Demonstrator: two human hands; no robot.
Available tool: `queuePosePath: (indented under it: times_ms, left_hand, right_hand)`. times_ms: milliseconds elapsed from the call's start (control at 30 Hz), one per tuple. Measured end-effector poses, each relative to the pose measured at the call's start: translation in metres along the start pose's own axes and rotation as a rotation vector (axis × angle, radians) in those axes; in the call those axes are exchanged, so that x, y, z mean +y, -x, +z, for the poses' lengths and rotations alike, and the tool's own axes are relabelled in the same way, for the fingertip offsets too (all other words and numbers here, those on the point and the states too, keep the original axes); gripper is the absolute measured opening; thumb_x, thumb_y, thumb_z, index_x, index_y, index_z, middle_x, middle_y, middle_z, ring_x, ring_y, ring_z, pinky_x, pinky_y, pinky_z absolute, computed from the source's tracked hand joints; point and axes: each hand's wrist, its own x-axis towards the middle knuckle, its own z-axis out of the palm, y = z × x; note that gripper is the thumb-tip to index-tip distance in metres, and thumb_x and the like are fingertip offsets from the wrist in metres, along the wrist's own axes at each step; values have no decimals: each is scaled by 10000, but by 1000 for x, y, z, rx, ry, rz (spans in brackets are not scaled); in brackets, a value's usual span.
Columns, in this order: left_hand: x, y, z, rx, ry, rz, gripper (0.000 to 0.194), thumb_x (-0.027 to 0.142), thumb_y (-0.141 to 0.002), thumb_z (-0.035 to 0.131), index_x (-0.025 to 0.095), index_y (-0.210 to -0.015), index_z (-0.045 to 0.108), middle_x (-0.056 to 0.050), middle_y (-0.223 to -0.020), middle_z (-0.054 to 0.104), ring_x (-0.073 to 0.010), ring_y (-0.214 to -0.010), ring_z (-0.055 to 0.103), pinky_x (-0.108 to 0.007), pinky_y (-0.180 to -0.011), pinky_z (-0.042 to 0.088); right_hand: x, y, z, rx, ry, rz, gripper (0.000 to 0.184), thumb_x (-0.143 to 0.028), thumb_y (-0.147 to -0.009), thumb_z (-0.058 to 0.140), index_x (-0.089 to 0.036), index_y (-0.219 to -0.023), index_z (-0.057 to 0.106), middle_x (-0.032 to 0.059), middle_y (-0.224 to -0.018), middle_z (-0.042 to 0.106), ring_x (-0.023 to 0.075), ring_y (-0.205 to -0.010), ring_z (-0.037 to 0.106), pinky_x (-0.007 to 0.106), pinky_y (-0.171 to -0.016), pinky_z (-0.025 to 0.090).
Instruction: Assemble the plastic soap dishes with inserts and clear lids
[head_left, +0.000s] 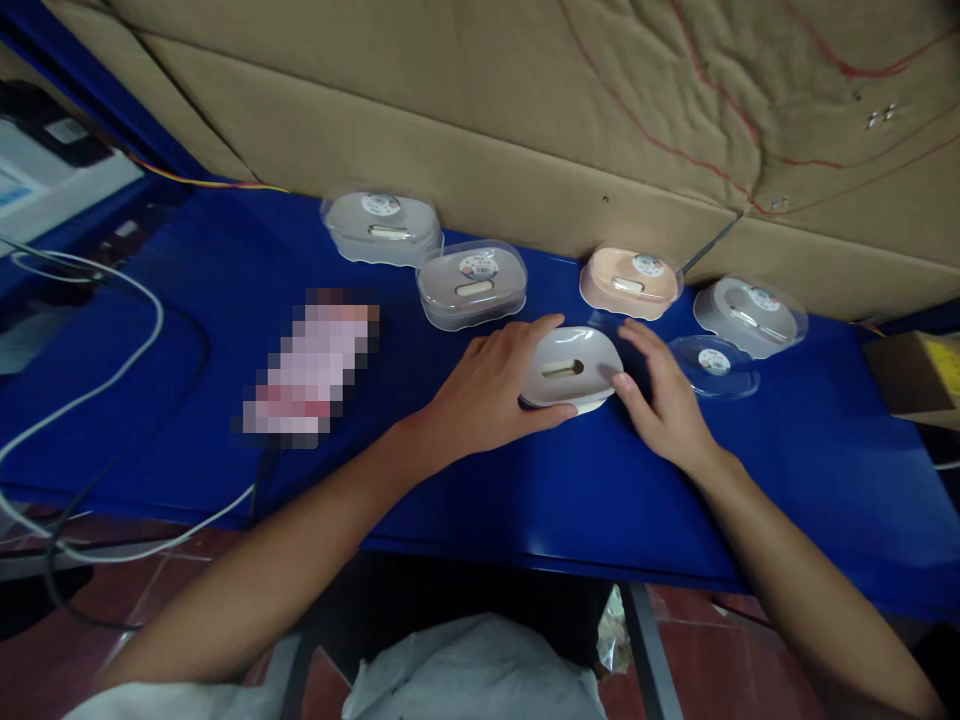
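A white oval plastic soap dish [592, 366] with a slot in its middle sits lidless between my hands over the blue table. My left hand [487, 385] is closed around its left end, with the thumb along the near side and the fingers at the back. At the right end, my right hand [667, 400] has its fingers apart, and its thumb touches the rim or is very close to it. A clear oval lid [716, 368] bearing a round label lies just right of my right hand.
Behind my hands stand lidded dishes: a grey-white one [382, 228], a grey one [472, 290], a peach one [630, 283] and a white one [750, 318]. A blurred-out phone-like object [311, 370] and a white cable [112, 375] are leftward. A cardboard box [907, 375] is rightmost.
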Motion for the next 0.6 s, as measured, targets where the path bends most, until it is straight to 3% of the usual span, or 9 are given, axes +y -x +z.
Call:
queuePosePath:
  times_ms: [67, 133, 267, 467, 600]
  left_hand:
    - [3, 1, -1, -31, -47, -27, 1009, 601, -878, 814, 254, -1674, 302, -197, -1645, 513, -441, -1464, 544, -612, -1166, 443]
    - [4, 3, -2, -74, -110, -37, 1096, 562, -836, 867, 271, -1699, 258, -198, -1611, 529, -451, -1428, 559, -616, -1149, 432]
    - [2, 7, -2, -136, -220, -25, 1175, 469, -818, 906, 316, -1733, 184, -185, -1558, 539, -439, -1343, 596, -571, -1115, 426]
    - [1, 8, 1, -142, -215, 15, 1068, 539, -899, 824, 297, -1734, 204, -220, -1619, 475, -454, -1410, 538, -586, -1140, 396]
    - [1, 6, 1, -123, -156, -17, 991, 507, -923, 798, 255, -1713, 254, -214, -1613, 502, -445, -1458, 518, -604, -1162, 390]
  right_hand:
    - [-1, 1, 6, -121, -25, -4, 519, -470, -1141, 442, -262, -1617, 464, 139, -1688, 521, 300, -1577, 488, 588, -1296, 422]
    - [-2, 2, 7, -164, -43, 32, 519, -481, -1150, 409, -286, -1628, 458, 122, -1645, 578, 298, -1512, 565, 585, -1259, 471]
    - [-1, 3, 4, -168, -39, 67, 552, -505, -1133, 463, -311, -1649, 440, 103, -1638, 589, 311, -1474, 599, 584, -1227, 507]
    - [-3, 4, 8, -201, -14, 38, 576, -482, -1138, 454, -316, -1685, 377, 99, -1688, 533, 303, -1531, 545, 576, -1259, 477]
    - [-3, -5, -12, -124, 117, -16, 637, -510, -1115, 506, -256, -1685, 376, 149, -1710, 491, 336, -1589, 468, 625, -1299, 394]
